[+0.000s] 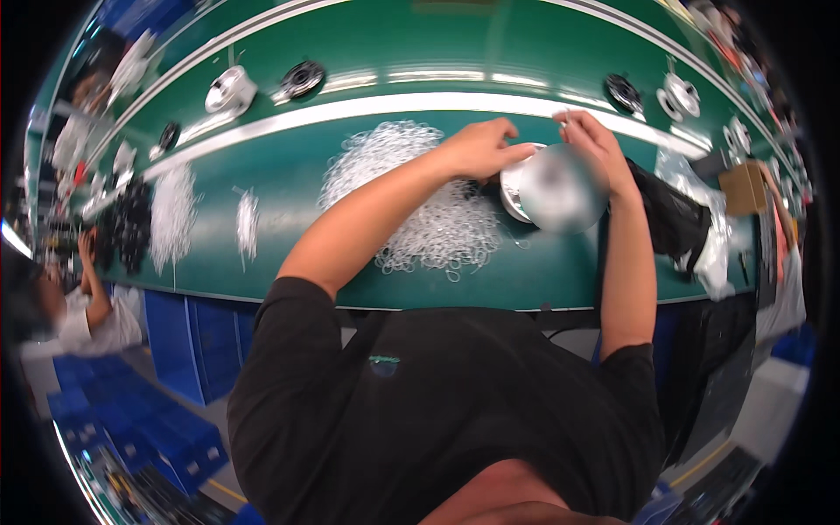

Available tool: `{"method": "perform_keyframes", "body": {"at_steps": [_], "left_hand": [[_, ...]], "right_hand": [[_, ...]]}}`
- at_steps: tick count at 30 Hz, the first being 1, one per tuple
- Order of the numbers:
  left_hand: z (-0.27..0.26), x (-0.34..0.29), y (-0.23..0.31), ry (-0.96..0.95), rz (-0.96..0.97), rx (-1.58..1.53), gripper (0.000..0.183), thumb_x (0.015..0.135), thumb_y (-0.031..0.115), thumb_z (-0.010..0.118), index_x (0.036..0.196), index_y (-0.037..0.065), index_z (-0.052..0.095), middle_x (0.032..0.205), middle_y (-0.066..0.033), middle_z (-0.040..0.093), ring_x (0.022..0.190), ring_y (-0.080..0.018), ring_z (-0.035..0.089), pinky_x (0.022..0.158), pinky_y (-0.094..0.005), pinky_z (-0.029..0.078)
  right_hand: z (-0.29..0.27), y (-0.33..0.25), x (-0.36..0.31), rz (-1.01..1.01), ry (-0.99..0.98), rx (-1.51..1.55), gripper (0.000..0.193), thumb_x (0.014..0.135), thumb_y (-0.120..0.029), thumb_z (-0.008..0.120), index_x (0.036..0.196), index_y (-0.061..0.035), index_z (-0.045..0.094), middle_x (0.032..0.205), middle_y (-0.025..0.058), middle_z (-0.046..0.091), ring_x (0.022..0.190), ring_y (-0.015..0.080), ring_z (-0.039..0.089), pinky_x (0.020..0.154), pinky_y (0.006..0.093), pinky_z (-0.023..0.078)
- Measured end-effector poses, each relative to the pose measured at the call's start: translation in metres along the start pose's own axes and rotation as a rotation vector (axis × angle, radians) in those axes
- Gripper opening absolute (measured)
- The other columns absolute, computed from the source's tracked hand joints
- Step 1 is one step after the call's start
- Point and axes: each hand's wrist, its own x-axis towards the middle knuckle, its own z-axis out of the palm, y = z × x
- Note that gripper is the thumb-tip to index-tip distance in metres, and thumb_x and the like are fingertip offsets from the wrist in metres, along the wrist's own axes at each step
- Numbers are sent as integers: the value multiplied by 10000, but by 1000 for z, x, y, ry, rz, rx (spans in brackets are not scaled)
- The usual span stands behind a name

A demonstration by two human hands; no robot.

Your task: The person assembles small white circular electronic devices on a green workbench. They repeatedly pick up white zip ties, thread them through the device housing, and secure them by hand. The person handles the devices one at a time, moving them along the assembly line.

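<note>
A white round housing [512,190] stands on the green table in front of me, right of the middle. A blurred, pale disc-shaped patch hides much of it. My left hand [479,150] is at its upper left rim, thumb stretched toward the edge and apart from the bent fingers. Above the housing's far right side, my right hand [597,147] has thumb and fingers pinched together. A small whitish bit shows at those fingertips, too small to name. Beside my left forearm spreads a big pile of white looped ties or cords [451,232], partly covered by that arm.
Smaller white bundles [248,223] and black parts [131,227] lie to the left. A black bag [669,214] and clear plastic [716,245] lie on the right. White and black round units [231,90] line the far conveyor. Co-workers [96,315] are at both sides.
</note>
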Motion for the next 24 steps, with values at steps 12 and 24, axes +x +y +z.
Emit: {"method": "perform_keyframes", "body": {"at_steps": [12,24], "left_hand": [[-49,59,-11,315,-25,-676,325,975,124,554,1177,-125,504,1042,-226,651,842,-328,706,690,-381,637],[-81,130,-57,711,-134,-851,452,941,150,652,1214,-156,463,1185,-257,552,941,-362,661,695,-405,634]], "right_hand": [[8,81,-6,29,524,-186,256,935,-267,649,1015,-26,680,812,56,675,721,120,591,672,282,477],[5,81,-4,57,510,-191,240,921,-272,654,1003,-52,700,829,59,700,746,148,640,707,294,505]]}}
